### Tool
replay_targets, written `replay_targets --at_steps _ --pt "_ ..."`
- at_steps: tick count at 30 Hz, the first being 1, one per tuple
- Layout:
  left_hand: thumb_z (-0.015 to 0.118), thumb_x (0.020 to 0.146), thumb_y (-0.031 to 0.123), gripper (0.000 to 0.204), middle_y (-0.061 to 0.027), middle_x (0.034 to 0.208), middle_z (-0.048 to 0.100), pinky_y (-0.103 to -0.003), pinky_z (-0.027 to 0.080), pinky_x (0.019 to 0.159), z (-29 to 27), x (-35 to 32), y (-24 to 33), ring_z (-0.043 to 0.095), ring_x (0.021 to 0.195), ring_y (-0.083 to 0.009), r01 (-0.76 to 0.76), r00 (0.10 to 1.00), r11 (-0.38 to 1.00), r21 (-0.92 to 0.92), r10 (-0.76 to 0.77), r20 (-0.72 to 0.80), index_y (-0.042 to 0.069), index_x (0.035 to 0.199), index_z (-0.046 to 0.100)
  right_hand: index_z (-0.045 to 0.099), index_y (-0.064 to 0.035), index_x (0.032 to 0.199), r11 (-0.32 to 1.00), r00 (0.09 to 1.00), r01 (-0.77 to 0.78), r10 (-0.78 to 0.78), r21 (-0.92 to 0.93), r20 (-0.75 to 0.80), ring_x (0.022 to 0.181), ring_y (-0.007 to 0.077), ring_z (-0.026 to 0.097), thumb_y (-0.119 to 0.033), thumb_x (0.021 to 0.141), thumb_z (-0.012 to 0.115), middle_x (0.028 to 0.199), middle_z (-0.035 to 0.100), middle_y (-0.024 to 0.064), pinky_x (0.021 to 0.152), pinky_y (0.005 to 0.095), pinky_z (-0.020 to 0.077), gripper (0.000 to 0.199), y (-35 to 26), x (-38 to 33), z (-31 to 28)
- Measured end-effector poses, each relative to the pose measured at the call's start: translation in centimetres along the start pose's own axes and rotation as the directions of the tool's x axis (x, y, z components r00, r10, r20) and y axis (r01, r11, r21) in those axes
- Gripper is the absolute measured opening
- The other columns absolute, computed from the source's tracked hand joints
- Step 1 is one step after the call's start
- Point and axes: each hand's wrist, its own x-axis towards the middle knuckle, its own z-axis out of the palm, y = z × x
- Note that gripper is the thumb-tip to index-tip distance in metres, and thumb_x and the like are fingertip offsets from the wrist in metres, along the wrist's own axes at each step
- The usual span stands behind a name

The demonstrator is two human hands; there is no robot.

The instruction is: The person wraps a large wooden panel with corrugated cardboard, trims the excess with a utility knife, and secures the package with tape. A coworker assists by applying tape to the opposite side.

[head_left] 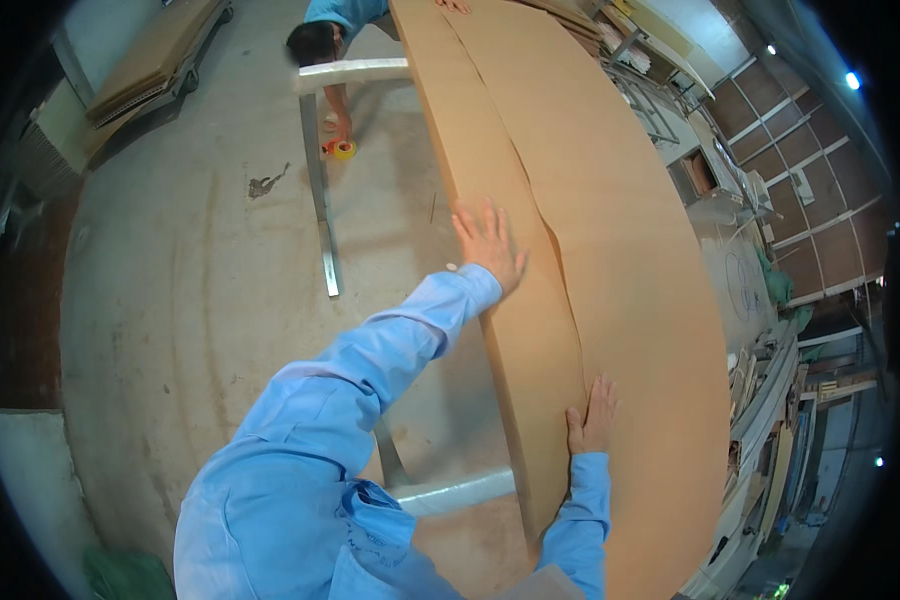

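A long brown cardboard sheet point(640, 300) is folded over a wide, flat load in front of me, and a narrower cardboard flap point(470, 130) overlaps it along a slightly wavy seam. My left hand point(490, 245) lies on the flap with its fingers spread, close to the load's left edge. Nearer to me, my right hand point(595, 415) rests flat across the seam with fingers stretched out. Neither hand holds anything. What lies under the cardboard is hidden.
Wrapped crossbars point(355, 72) of a metal-legged stand point(320, 200) stick out left of the load. At the far end a co-worker point(345, 15) bends down, one hand at a yellow tape roll point(344, 149). Stacked cardboard point(155, 55) sits on a cart at far left; racks point(705, 175) line the right.
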Motion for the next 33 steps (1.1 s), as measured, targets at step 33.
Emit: replay_targets --at_steps 33 --pt "0.049 0.094 0.041 0.052 -0.0181 0.143 0.046 -0.051 0.022 0.115 2.6 25.2 -6.8 0.035 0.138 -0.0373 -0.754 0.603 0.557 -0.348 0.798 -0.029 0.004 0.130 0.055 0.025 -0.0032 0.151 0.923 0.858 -0.384 0.370 -0.033 0.356 0.148 0.0299 0.014 -0.046 0.098 0.041 0.158 0.022 0.0131 0.120 0.0407 0.0114 0.069 -6.1 26.7 -0.9"
